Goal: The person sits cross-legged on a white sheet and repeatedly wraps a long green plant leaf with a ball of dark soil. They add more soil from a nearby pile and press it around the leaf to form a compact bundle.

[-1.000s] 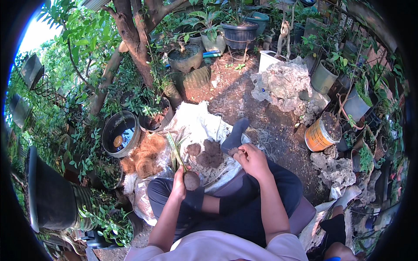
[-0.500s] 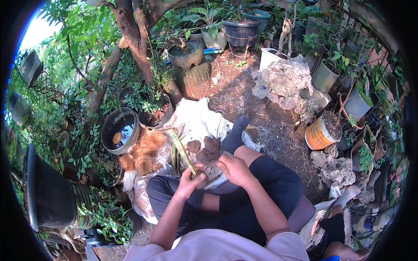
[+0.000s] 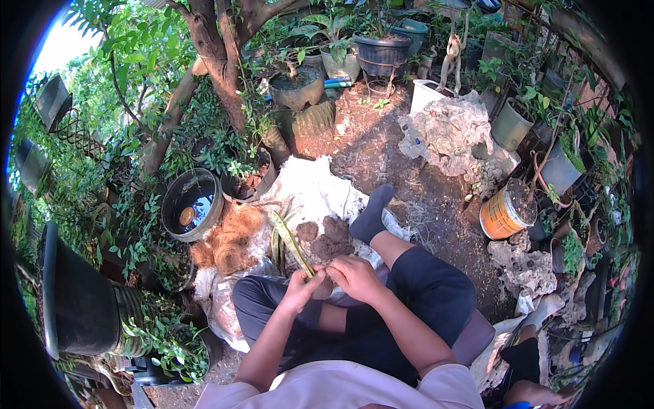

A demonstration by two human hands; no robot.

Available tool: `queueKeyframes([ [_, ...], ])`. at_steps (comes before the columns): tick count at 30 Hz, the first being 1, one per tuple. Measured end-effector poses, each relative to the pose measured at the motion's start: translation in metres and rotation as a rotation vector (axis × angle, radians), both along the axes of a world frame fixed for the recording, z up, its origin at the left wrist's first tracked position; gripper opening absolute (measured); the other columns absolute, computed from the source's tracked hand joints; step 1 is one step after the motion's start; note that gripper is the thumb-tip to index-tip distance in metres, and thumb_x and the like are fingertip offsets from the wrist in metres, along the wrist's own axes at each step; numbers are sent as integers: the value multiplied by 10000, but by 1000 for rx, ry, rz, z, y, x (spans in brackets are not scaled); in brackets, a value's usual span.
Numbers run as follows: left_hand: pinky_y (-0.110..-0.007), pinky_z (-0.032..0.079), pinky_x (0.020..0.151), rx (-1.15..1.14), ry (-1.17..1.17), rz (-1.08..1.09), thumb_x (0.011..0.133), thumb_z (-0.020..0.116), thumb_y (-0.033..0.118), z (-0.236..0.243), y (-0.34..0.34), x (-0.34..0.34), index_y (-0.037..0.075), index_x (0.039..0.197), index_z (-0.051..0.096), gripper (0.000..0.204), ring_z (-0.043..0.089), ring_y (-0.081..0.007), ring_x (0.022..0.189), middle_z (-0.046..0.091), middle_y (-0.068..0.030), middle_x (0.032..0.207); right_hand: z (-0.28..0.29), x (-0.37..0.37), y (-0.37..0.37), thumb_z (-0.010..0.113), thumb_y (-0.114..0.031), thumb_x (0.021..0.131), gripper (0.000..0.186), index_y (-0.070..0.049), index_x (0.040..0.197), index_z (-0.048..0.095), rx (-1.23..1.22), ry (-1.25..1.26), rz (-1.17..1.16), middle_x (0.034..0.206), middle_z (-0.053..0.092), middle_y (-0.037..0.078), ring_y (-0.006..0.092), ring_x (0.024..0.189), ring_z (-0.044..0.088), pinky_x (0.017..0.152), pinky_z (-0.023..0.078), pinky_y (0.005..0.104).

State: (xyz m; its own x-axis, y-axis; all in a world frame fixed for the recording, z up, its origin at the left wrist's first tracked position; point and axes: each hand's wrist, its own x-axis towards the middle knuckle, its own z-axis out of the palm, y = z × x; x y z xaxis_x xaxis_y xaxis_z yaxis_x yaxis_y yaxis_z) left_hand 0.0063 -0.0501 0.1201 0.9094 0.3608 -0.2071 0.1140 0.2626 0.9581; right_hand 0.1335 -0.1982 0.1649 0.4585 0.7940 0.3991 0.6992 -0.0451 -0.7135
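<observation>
My left hand (image 3: 298, 292) is closed around the base of a snake plant (image 3: 289, 240), whose long yellow-edged green leaf leans up and to the left. Below the fingers shows a brown round clump (image 3: 323, 289) at the plant's base. My right hand (image 3: 357, 278) meets the left there, fingers pinched together; whatever they grip is too small to make out. Just beyond the hands, dark soil (image 3: 332, 238) lies heaped on a white sack (image 3: 303, 178). Orange-brown coconut fibre (image 3: 231, 240) is piled left of the plant, and more green leaves stand beside it.
A round basin (image 3: 174, 217) with water is at the left, near a large black pot (image 3: 82, 293). An orange bucket (image 3: 503, 215) and crumpled grey cloth (image 3: 453, 133) are at the right. Potted plants line the back. Another person's hand (image 3: 538, 394) appears at lower right.
My right hand has moved left, up against my left hand at the plant's base. The left hand has shifted slightly, still holding the plant. The whole view has moved a little.
</observation>
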Motion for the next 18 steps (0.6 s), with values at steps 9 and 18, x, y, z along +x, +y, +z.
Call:
queueKeyframes([
  [9,-220,427,696,23,41,-22,976,607,132,-1,-5,-5,37,957,661,111,522,-37,788,618,33,866,-7,6,-2,641,-303,870,272,-38,817,611,-81,53,16,764,628,146,362,752,633,662,484,470],
  [18,-225,449,703,71,-13,-43,974,595,124,-6,-3,-2,33,979,655,109,549,-49,783,635,21,871,-13,1,3,608,-376,923,348,-39,848,648,-209,243,70,806,661,211,397,773,654,641,484,468],
])
